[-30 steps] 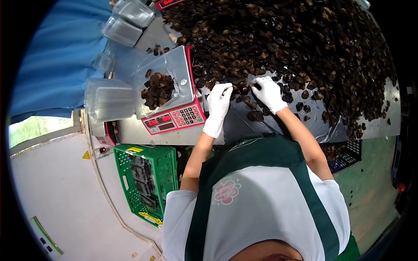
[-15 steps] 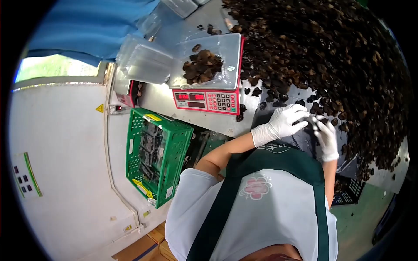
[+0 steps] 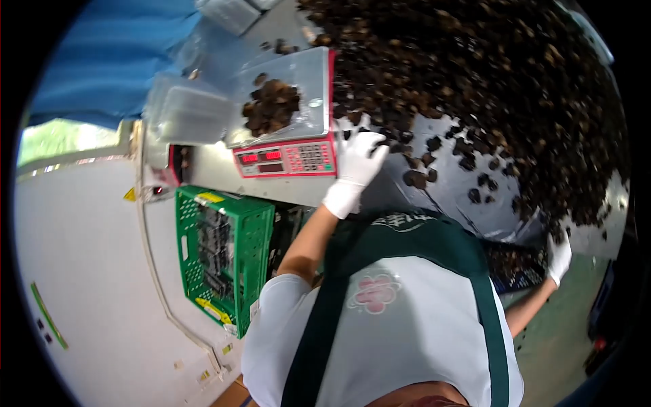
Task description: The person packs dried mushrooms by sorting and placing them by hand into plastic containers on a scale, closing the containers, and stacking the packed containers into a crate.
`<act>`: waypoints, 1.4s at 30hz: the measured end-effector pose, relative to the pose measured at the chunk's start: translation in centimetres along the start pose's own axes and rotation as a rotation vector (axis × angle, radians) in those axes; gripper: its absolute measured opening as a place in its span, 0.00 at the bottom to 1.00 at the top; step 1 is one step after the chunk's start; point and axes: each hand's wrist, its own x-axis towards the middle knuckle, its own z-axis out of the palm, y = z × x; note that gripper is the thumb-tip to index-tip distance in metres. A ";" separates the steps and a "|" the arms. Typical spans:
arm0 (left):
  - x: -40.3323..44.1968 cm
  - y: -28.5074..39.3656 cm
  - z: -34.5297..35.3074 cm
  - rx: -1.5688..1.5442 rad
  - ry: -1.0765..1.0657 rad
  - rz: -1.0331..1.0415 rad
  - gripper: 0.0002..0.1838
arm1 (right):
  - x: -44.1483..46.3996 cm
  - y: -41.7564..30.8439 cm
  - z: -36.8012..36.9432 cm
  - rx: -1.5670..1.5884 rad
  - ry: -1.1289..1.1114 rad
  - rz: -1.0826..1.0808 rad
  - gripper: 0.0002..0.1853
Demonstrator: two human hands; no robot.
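My left hand [image 3: 359, 166], in a white glove, is beside the right edge of the red scale [image 3: 285, 159], its fingers curled, with dark pieces close to the fingertips. Whether it grips any is unclear. On the scale's clear plastic tray [image 3: 308, 74] lies a small heap of dark brown, mushroom-like pieces [image 3: 272, 107]. Far to the right, my gloved right hand [image 3: 559, 258] is at the lower edge of the large pile of the same pieces [image 3: 475, 61]. Its fingers are blurred and partly covered by dark pieces. Beside that hand is a black basket [image 3: 512, 271] holding dark bits.
Clear plastic trays [image 3: 193, 115] are stacked left of the scale. A green crate [image 3: 254, 251] with packed dark trays stands below the table at left. Scattered pieces lie on grey sheeting [image 3: 434, 183] between my hands. Blue cloth [image 3: 115, 61] hangs at upper left.
My hands were close together at the pile's near edge. Since then the left has moved left toward the scale, and the right has gone right and down toward the basket. The view has shifted.
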 end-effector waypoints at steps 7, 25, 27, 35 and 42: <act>-0.8 2.2 1.1 -0.089 -0.420 -0.031 0.37 | -4.3 -26.5 3.8 0.324 -0.115 -0.353 0.17; 0.2 5.0 10.0 0.153 -0.458 0.502 0.22 | -4.7 -28.6 11.1 0.302 0.005 -0.401 0.19; -1.4 4.2 10.3 0.206 -0.418 0.602 0.18 | -4.9 -28.5 11.0 0.308 0.033 -0.421 0.18; -1.1 3.2 6.6 -0.204 -0.283 0.296 0.16 | -4.8 -29.6 11.3 0.326 -0.012 -0.445 0.16; 3.2 -1.0 -5.1 -0.245 0.385 0.100 0.11 | -6.0 -33.5 9.5 0.371 -0.091 -0.456 0.15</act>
